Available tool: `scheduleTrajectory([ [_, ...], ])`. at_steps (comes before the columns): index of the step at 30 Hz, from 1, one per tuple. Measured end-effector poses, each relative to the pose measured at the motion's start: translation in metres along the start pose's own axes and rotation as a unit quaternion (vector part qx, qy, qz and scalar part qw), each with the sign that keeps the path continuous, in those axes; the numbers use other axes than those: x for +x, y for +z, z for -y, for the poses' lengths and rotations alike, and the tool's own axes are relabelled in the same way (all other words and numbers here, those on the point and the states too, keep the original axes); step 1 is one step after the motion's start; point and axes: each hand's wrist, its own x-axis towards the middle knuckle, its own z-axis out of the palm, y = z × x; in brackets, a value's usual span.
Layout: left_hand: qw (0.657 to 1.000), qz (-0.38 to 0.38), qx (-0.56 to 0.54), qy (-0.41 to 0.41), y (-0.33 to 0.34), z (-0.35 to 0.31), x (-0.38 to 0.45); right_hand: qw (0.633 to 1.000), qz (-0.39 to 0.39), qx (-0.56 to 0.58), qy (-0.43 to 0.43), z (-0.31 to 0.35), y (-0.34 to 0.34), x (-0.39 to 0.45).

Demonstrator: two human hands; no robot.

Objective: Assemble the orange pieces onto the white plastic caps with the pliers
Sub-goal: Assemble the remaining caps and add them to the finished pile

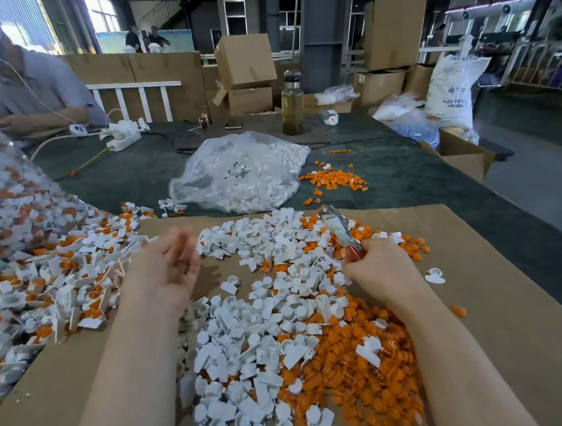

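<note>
- White plastic caps [267,297]: loose heap on the brown cardboard sheet [469,269], directly between the two forearms; a mass of orange pieces [360,370] borders it on the near right, just under the right wrist.
- Pliers [336,226]: held in the right hand [382,272], fingers curled round the red handle, metal head pointing up and away over the heap; whether the jaws are parted is too blurred to tell.
- Left hand [166,269]: open, palm turned inward, fingers relaxed and motion-blurred, holding nothing; it hovers at the heap's left edge, the nearest caps just beside the fingertips.
- Assembled parts [50,281]: white-and-orange pile to the left.
- Risk (judged): a sweeping left hand could knock unassembled caps into the finished pile, mixing the two.
- Risk (judged): the raised pliers head may scatter loose caps when it comes down.
</note>
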Motion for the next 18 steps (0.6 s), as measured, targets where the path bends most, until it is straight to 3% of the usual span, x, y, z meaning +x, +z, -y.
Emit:
scheduleTrajectory([
  [3,0.959,0.089,0.263,0.053,0.014,0.011,-0.01,0.997,0.073,0.018,0.005,0.0,-0.009,-0.005],
  [4,0.929,0.123,0.342,0.068,0.018,0.016,-0.014,0.995,0.096,0.022,0.003,-0.001,-0.012,-0.007],
  [7,0.794,0.243,0.547,0.104,0.026,0.027,-0.027,0.991,0.131,0.006,-0.016,-0.002,-0.015,-0.01],
  [11,0.67,0.349,0.646,0.112,0.034,0.044,-0.033,0.989,0.127,-0.063,-0.041,-0.001,-0.005,-0.009],
  [14,0.625,0.33,0.686,0.173,0.037,0.057,-0.031,0.989,0.071,-0.115,-0.057,0.0,0.004,-0.005],
  [18,0.616,0.303,0.7,0.196,0.039,0.064,-0.028,0.99,0.037,-0.126,-0.058,-0.001,0.01,-0.003],
])
